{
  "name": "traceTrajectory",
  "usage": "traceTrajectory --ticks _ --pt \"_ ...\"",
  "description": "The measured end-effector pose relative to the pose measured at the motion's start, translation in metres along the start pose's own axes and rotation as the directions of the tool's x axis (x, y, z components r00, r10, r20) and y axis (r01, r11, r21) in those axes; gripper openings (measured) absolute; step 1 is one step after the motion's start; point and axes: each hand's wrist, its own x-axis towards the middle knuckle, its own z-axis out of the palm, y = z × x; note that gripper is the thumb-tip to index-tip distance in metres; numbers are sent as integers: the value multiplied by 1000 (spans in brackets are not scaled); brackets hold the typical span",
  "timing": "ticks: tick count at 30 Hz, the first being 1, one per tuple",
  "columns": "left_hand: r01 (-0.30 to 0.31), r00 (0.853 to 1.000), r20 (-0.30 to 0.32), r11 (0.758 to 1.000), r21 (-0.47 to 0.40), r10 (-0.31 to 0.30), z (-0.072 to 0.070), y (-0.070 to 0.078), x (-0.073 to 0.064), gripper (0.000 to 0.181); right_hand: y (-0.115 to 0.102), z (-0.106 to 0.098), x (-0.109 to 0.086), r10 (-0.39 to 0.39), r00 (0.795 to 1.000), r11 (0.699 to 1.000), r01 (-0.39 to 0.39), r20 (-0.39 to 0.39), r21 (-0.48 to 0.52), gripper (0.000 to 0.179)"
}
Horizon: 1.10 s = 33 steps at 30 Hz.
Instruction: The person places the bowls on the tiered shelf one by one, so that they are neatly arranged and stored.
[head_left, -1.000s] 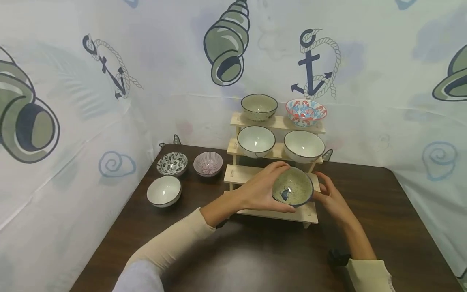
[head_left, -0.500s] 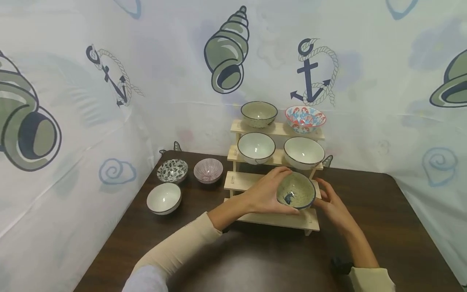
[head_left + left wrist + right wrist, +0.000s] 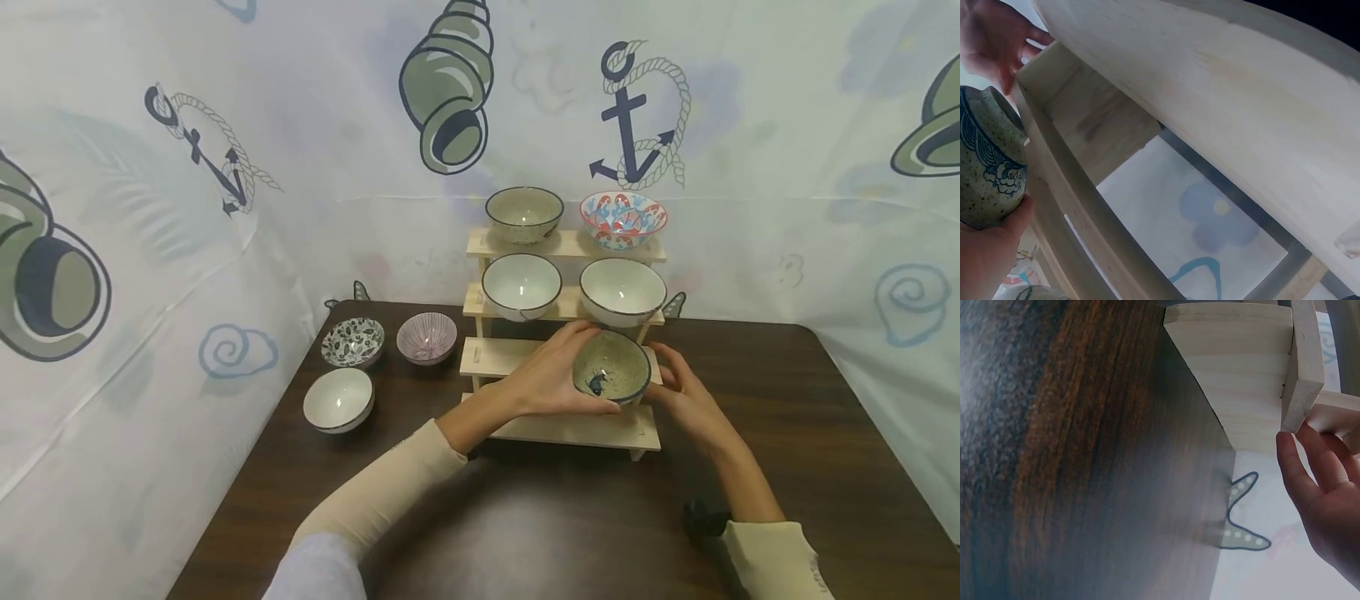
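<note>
In the head view my left hand (image 3: 551,379) grips a speckled grey-green bowl (image 3: 617,354) with a small blue figure inside. The bowl is tilted toward me at the right end of the third tier of a wooden display stand (image 3: 491,357). Blue wave-like patterns show on the outside of the bowl (image 3: 988,169) in the left wrist view, its foot close to a plank; I cannot tell whether they touch. My right hand (image 3: 693,400) holds the right end of that tier, thumb in front and fingers behind; its fingertips (image 3: 1286,440) meet the plank end in the right wrist view.
Above stand two white bowls (image 3: 521,287) and, on top, a green-grey bowl (image 3: 524,212) and a red-blue patterned bowl (image 3: 622,218). Left on the dark table (image 3: 480,542) are a leaf-patterned bowl (image 3: 352,342), a purple striped bowl (image 3: 427,337) and a white bowl (image 3: 338,400). Patterned cloth hangs behind.
The bowl in my left hand has shifted slightly right along the third tier, toward my right hand. My right hand stays at the stand's end. The head view has tilted a little.
</note>
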Motion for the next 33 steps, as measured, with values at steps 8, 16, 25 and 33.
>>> traceTrajectory --ticks 8,16,25,33 --pt "-7 1000 -21 1000 -16 6 4 -2 7 105 -2 0 2 -9 1000 1000 9 3 1 82" --pt "-24 999 -39 999 -28 22 7 -2 12 105 -1 0 1 -4 1000 1000 4 -3 -2 82" --pt "11 999 -30 999 -40 -12 9 0 12 106 -1 -2 -1 -22 1000 1000 22 3 -15 80" --pt "40 998 -51 998 -55 -43 9 3 15 102 -2 -2 -1 -11 1000 1000 11 9 -20 83"
